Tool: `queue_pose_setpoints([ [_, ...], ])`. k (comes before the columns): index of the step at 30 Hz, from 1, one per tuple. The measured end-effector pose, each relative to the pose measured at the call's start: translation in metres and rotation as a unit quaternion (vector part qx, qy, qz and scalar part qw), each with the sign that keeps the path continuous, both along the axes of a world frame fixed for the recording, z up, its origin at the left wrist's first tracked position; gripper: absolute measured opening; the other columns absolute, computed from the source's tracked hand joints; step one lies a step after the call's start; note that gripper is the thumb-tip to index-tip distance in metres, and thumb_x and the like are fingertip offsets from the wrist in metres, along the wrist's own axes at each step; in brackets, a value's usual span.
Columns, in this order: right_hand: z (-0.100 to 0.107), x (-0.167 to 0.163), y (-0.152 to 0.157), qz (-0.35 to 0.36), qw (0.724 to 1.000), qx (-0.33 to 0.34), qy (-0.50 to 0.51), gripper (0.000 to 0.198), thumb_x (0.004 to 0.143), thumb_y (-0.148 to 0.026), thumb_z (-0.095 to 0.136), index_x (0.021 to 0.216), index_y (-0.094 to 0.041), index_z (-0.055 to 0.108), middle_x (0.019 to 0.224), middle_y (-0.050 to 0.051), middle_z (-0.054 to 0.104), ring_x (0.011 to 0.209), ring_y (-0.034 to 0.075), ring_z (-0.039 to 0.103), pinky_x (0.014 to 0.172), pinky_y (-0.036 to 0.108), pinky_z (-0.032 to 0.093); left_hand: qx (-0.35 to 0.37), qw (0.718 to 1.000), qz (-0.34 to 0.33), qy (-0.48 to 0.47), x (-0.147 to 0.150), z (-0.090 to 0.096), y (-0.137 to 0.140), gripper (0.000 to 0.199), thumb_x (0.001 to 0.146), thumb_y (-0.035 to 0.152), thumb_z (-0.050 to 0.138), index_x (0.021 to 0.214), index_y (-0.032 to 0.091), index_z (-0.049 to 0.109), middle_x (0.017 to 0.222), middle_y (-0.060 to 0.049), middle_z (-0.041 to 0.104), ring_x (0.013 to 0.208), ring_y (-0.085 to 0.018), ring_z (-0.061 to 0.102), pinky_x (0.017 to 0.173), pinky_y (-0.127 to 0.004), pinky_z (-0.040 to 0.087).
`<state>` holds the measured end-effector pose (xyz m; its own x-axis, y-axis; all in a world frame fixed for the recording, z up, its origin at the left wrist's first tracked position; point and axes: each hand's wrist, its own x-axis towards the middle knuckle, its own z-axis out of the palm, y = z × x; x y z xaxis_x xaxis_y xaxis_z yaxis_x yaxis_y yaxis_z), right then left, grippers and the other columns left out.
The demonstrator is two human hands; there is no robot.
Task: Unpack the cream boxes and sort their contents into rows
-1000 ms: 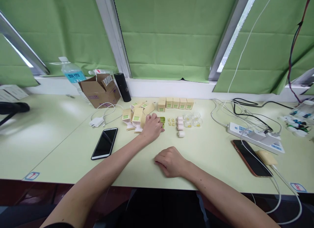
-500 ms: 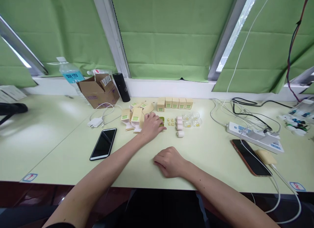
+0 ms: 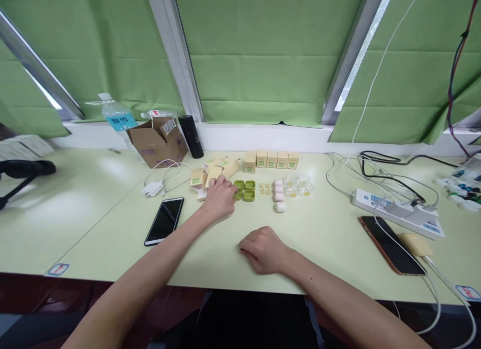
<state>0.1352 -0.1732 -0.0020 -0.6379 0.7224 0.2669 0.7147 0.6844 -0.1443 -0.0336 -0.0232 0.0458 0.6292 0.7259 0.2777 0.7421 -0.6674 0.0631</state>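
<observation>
My left hand (image 3: 220,198) is low over the table, its fingers bent and slightly apart, between a pile of small kraft-paper boxes (image 3: 197,177) and a group of little square green trays (image 3: 249,195). Its thumb side is against the left trays and partly covers one; whether the fingertips touch a box is hidden. On the bare table nearer to me rests my right hand (image 3: 263,249), curled into a fist with nothing visible in it. Right of the trays lie tiny yellow pieces (image 3: 267,191), a column of pale pink-white cylinders (image 3: 278,196) and clear round cups (image 3: 306,189).
Behind stands a row of closed kraft boxes (image 3: 272,159). A brown carton (image 3: 160,147), a black flask (image 3: 191,136) and a water bottle (image 3: 119,119) are at back left. A phone (image 3: 164,221) lies left, another phone (image 3: 391,244) and a power strip (image 3: 398,213) right.
My left hand has drawn back leftward off the green trays, which now show. The view has shifted slightly. My right fist stays in place on the table.
</observation>
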Motion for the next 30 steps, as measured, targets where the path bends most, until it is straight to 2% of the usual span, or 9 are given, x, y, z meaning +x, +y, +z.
queue_pose_setpoints([
  [4,0.000,0.000,0.000,0.000,1.000,0.003,0.000,0.014,0.090,-0.018,0.056,0.077,-0.019,0.060,0.069,0.001,0.068,0.058,0.013,0.050,0.056,0.032,0.015,-0.007,1.000,-0.009,-0.009,0.004,-0.008,-0.001,0.020,0.085,0.011,0.057,0.081,0.023,0.072,0.095,-0.013,0.074,0.109,-0.034,0.049,0.087,-0.050,0.033],
  [9,-0.001,-0.001,0.000,-0.004,1.000,-0.003,-0.005,0.014,0.090,-0.018,0.056,0.076,-0.019,0.060,0.068,0.000,0.067,0.057,0.013,0.048,0.056,0.032,0.015,-0.008,1.000,-0.017,-0.005,0.007,-0.010,0.000,0.030,0.092,0.013,0.050,0.077,0.022,0.074,0.091,-0.015,0.072,0.108,-0.034,0.048,0.087,-0.051,0.033],
  [15,-0.001,-0.001,0.000,-0.002,1.000,-0.006,-0.005,0.013,0.090,-0.017,0.057,0.078,-0.019,0.061,0.069,0.000,0.067,0.058,0.013,0.048,0.056,0.032,0.015,-0.006,1.000,-0.011,-0.017,0.009,0.003,0.004,0.016,0.087,0.016,0.059,0.084,0.022,0.073,0.098,-0.014,0.074,0.112,-0.036,0.049,0.089,-0.052,0.033],
  [18,-0.001,-0.001,0.001,0.003,1.000,-0.007,-0.004,0.013,0.090,-0.017,0.057,0.078,-0.019,0.061,0.069,0.001,0.067,0.058,0.013,0.049,0.057,0.032,0.015,0.001,0.998,0.018,-0.056,0.018,0.017,0.018,0.014,0.087,0.022,0.060,0.095,0.022,0.071,0.101,-0.014,0.074,0.114,-0.038,0.048,0.094,-0.055,0.033],
  [22,-0.001,-0.001,0.001,0.003,1.000,-0.004,-0.008,0.014,0.091,-0.018,0.055,0.078,-0.019,0.061,0.069,0.001,0.067,0.058,0.013,0.049,0.056,0.032,0.016,-0.011,0.992,0.094,-0.088,0.043,0.030,0.047,0.034,0.092,0.034,0.058,0.122,0.019,0.063,0.115,-0.018,0.069,0.120,-0.041,0.047,0.097,-0.053,0.036],
  [24,-0.001,-0.001,0.001,0.005,1.000,-0.002,-0.006,0.014,0.091,-0.018,0.055,0.078,-0.019,0.061,0.070,0.001,0.067,0.058,0.013,0.049,0.056,0.032,0.016,-0.043,0.991,0.108,-0.062,0.059,0.031,0.061,0.047,0.093,0.041,0.058,0.136,0.021,0.058,0.127,-0.021,0.063,0.124,-0.042,0.046,0.099,-0.053,0.036],
  [26,-0.002,-0.001,0.001,0.005,1.000,-0.001,-0.004,0.014,0.091,-0.018,0.055,0.077,-0.019,0.061,0.070,0.001,0.067,0.058,0.013,0.049,0.056,0.032,0.016,-0.080,0.990,0.111,-0.025,0.075,0.029,0.073,0.054,0.095,0.048,0.055,0.146,0.030,0.053,0.134,-0.020,0.057,0.129,-0.044,0.046,0.103,-0.056,0.034],
  [28,-0.002,-0.001,0.001,0.007,1.000,-0.002,-0.005,0.014,0.090,-0.017,0.055,0.077,-0.019,0.060,0.070,0.001,0.067,0.057,0.013,0.048,0.056,0.032,0.015,-0.117,0.987,0.112,0.008,0.088,0.026,0.082,0.058,0.095,0.055,0.053,0.150,0.035,0.050,0.139,-0.020,0.053,0.130,-0.045,0.049,0.106,-0.058,0.032],
  [30,-0.003,-0.001,0.002,0.008,1.000,-0.002,-0.009,0.013,0.089,-0.017,0.056,0.077,-0.019,0.060,0.070,0.001,0.067,0.057,0.013,0.048,0.056,0.031,0.015,-0.134,0.984,0.113,0.019,0.098,0.022,0.088,0.061,0.094,0.059,0.055,0.150,0.035,0.052,0.139,-0.020,0.053,0.127,-0.046,0.053,0.107,-0.060,0.031],
])
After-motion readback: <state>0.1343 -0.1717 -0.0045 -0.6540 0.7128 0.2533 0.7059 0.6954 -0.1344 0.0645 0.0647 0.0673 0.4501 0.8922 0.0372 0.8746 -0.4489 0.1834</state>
